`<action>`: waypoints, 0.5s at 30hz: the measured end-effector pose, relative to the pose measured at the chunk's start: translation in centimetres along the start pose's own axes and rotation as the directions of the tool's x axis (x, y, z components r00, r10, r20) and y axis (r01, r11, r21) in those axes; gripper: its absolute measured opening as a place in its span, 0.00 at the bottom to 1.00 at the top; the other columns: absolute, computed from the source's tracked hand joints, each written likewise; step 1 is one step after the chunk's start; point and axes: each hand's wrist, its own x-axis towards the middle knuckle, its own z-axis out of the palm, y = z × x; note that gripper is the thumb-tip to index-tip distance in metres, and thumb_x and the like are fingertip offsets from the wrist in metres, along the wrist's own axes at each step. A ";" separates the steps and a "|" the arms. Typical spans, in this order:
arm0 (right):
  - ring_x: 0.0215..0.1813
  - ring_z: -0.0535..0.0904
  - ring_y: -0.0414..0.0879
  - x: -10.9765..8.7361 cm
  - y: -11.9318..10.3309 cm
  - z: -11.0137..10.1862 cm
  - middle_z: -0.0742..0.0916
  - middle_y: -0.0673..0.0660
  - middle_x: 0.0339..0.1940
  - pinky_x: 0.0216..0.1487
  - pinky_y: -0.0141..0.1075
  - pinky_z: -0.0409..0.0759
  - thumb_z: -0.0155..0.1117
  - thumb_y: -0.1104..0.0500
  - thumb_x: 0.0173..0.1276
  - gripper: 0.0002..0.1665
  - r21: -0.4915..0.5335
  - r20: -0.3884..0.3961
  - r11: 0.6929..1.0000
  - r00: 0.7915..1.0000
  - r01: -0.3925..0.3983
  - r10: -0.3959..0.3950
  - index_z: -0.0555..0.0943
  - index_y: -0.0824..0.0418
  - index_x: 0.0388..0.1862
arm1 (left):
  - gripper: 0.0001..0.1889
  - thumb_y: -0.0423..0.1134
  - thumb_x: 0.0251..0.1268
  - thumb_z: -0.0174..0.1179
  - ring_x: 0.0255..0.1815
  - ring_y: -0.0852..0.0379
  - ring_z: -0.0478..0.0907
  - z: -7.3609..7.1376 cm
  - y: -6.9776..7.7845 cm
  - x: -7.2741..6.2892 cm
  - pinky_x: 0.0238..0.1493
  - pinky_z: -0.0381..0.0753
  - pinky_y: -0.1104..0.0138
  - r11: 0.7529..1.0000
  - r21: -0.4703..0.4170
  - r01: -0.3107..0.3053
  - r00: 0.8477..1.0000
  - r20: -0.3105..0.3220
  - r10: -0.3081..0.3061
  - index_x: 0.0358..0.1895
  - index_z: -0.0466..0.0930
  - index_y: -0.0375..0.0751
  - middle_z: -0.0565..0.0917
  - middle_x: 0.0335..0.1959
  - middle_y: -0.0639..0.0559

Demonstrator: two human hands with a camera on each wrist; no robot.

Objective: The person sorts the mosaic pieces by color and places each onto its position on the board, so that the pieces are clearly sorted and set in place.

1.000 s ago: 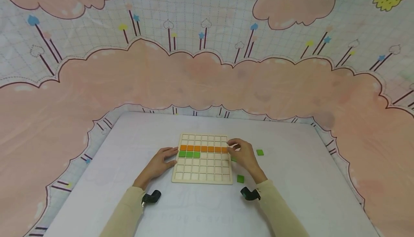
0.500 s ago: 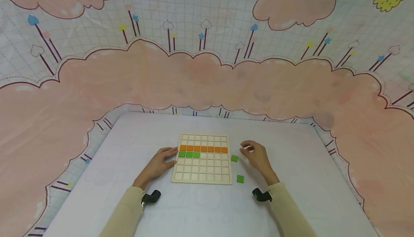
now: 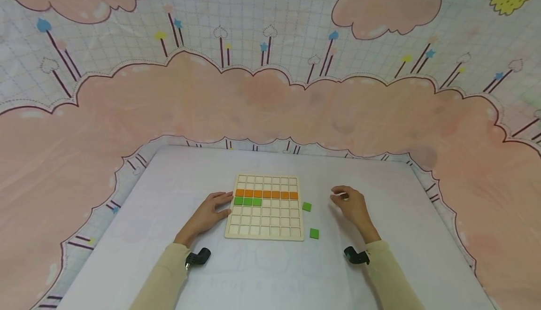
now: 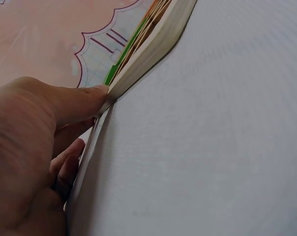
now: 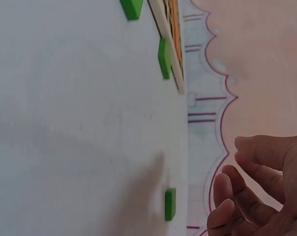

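A pale wooden grid board [image 3: 247, 232] lies on the table, with one row of orange tiles [image 3: 267, 194] and, just below, a short row of green tiles [image 3: 248, 201] at its left end. My left hand [image 3: 209, 211] rests against the board's left edge; its thumb [image 4: 84, 104] touches the rim in the left wrist view. To the right of the board hovers my right hand [image 3: 351, 205], fingers loosely bent and holding nothing. Close to it in the right wrist view sits a loose green tile [image 5: 170, 204], which the hand covers in the head view.
Two more loose green tiles lie right of the board, one [image 3: 306, 206] close to its edge and another [image 3: 314, 234] nearer to me. A white cloth covers the table [image 3: 262, 277]. Behind it hangs a patterned curtain [image 3: 253, 103] with clouds.
My right hand has moved right, from the board's right edge past a loose green tile to over the farther one. My left hand and the board have stayed in place.
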 end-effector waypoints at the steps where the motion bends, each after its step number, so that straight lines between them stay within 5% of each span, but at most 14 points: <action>1: 0.48 0.83 0.56 0.0 0.3 -0.2 0.87 0.63 0.49 0.37 0.33 0.79 0.66 0.60 0.67 0.15 -0.007 -0.003 1.000 1.000 0.001 -0.001 0.84 0.62 0.51 | 0.28 0.40 0.66 0.63 0.77 0.40 0.57 0.0 0.0 0.0 0.75 0.56 0.40 1.000 0.001 -0.001 1.000 -0.002 0.001 0.69 0.72 0.41 0.66 0.75 0.46; 15: 0.51 0.82 0.58 0.9 3.4 -1.6 0.85 0.66 0.52 0.37 0.32 0.78 0.65 0.60 0.66 0.17 -0.076 0.034 0.995 0.997 -0.062 0.065 0.83 0.64 0.53 | 0.28 0.39 0.66 0.63 0.78 0.41 0.56 0.2 -0.2 0.2 0.76 0.55 0.41 1.000 0.001 0.000 1.000 0.000 0.000 0.69 0.71 0.42 0.66 0.75 0.47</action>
